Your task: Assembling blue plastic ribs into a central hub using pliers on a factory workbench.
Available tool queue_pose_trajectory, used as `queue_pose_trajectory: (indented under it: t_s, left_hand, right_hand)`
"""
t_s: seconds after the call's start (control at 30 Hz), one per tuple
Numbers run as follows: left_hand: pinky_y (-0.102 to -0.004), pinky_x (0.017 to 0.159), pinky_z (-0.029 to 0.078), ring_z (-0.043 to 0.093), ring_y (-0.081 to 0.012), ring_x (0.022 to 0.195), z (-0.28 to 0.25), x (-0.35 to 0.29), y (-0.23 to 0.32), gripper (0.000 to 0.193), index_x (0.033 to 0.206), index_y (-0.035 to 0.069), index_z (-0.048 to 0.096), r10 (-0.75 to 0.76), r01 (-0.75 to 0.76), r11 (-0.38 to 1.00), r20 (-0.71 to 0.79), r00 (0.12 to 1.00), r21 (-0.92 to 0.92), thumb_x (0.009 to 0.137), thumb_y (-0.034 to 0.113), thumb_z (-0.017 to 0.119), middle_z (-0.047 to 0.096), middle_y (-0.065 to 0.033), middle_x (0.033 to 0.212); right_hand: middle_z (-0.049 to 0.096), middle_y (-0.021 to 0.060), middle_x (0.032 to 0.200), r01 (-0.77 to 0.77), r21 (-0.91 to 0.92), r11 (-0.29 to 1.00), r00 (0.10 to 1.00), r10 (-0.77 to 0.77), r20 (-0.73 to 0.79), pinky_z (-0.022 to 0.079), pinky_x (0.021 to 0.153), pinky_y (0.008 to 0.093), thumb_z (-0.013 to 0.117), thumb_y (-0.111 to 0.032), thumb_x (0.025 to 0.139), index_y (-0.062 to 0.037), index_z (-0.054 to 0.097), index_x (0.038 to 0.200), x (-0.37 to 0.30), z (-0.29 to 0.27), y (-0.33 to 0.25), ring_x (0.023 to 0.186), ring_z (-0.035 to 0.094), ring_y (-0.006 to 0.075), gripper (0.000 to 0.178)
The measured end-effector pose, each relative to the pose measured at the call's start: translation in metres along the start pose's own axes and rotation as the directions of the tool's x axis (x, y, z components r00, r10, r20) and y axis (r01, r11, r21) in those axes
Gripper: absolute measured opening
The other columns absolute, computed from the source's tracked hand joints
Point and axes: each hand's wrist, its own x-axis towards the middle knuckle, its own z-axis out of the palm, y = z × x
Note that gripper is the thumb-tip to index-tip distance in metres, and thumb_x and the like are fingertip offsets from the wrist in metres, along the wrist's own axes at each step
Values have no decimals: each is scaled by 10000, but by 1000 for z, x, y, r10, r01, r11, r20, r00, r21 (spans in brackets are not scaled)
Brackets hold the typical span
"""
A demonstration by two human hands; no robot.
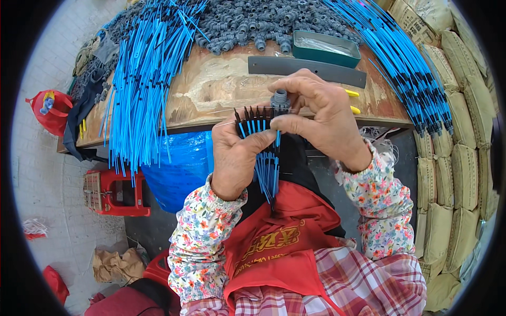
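Note:
My left hand point(233, 162) is closed around a small fan of blue plastic tubes with black ends point(268, 171) over my lap. Their black tips stand upright in a row, and thin metal wires point(224, 111) run out sideways beside them. Between the thumb and fingers of my right hand point(324, 116) is a grey ribbed plastic fitting point(280, 99), upright at the right end of that row. Whether a tube sits inside the fitting is hidden by my fingers.
On the wooden table point(211, 84) lie a heap of grey fittings point(253, 23), blue tube bundles point(145, 79) point(416, 79), a green tray of wires point(324, 57), a grey metal strip point(305, 71) and yellow handles point(352, 93). A red stool point(122, 194) stands left; stacked sacks point(464, 168) line the right.

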Motion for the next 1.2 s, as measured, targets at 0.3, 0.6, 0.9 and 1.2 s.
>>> queue_pose_trajectory:
  t_s: [0.3,0.6,0.9,1.2]
  left_hand:
    - [-241,751,522,643,-114,838,6,-4,1,307,1100,-42,631,20,-19,999,-24,1000,35,800,-99,600,683,-62,959]
    - [-207,653,471,562,-41,727,-3,-1,-25,195,1044,12,646,101,-101,994,9,995,-30,862,65,691,652,13,859]
    - [-198,637,447,518,-20,710,-4,-2,-34,211,1095,-6,601,217,-219,963,25,976,155,908,88,625,624,28,825]
    - [-214,648,490,585,-53,714,-10,4,-35,212,1106,-11,590,146,-162,972,106,984,167,899,32,614,660,-12,855]
  right_hand:
    - [597,83,851,-153,168,974,970,181,-164,480,568,235,765,-40,707,33,634,989,-19,16,-2,640,601,123,319]
    - [608,55,848,-183,236,954,967,218,-135,484,605,215,743,-41,755,55,625,1011,-21,11,8,676,589,74,298]
    - [581,45,998,-151,330,932,974,198,-111,499,708,211,684,10,827,63,595,1136,-24,13,16,821,581,70,326]
    - [543,78,1119,-31,251,967,999,25,28,497,797,231,629,55,855,84,554,1202,-21,3,14,942,579,115,356]
